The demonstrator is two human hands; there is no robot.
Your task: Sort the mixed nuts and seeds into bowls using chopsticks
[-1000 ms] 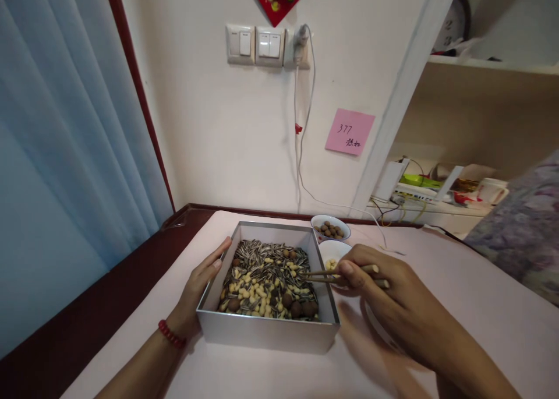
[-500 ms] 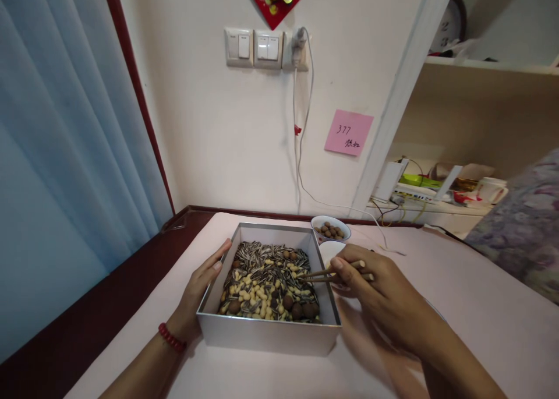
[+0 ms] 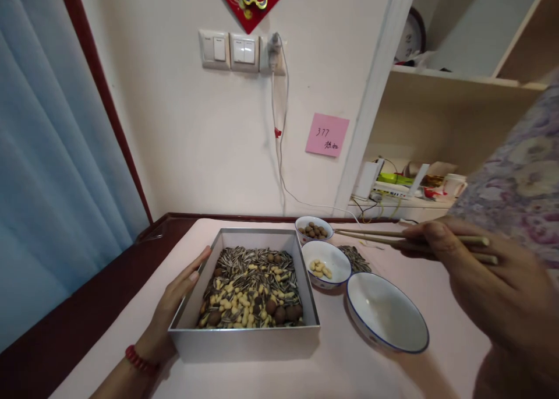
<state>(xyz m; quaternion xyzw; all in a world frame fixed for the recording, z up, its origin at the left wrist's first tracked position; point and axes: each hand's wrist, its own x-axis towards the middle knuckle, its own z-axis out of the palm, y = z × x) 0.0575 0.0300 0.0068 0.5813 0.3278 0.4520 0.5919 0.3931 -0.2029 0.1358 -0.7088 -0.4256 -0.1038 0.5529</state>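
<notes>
My left hand (image 3: 172, 306) lies flat against the left wall of a grey square box (image 3: 244, 339), fingers stretched out. The box holds mixed sunflower seeds, pale peanuts and brown nuts (image 3: 250, 288). My right hand (image 3: 484, 276) is raised at the right and is closed on a pair of wooden chopsticks (image 3: 371, 236). Their tips point left, above a small bowl of brown nuts (image 3: 312, 229). I see nothing between the tips. A second small bowl (image 3: 326, 262) holds a few peanuts. A larger white bowl with a blue rim (image 3: 386, 311) is empty.
A small heap of sunflower seeds (image 3: 354, 258) lies on the pink table (image 3: 305, 375) behind the bowls. A dark red ledge and a blue curtain (image 3: 48, 172) are at the left. A shelf with clutter (image 3: 406, 183) stands at the right, floral cloth (image 3: 519, 172) beside it.
My right hand has lifted the chopsticks out of the box and swung them up and to the right. The view has shifted, so all three bowls now show. My left hand stays on the box.
</notes>
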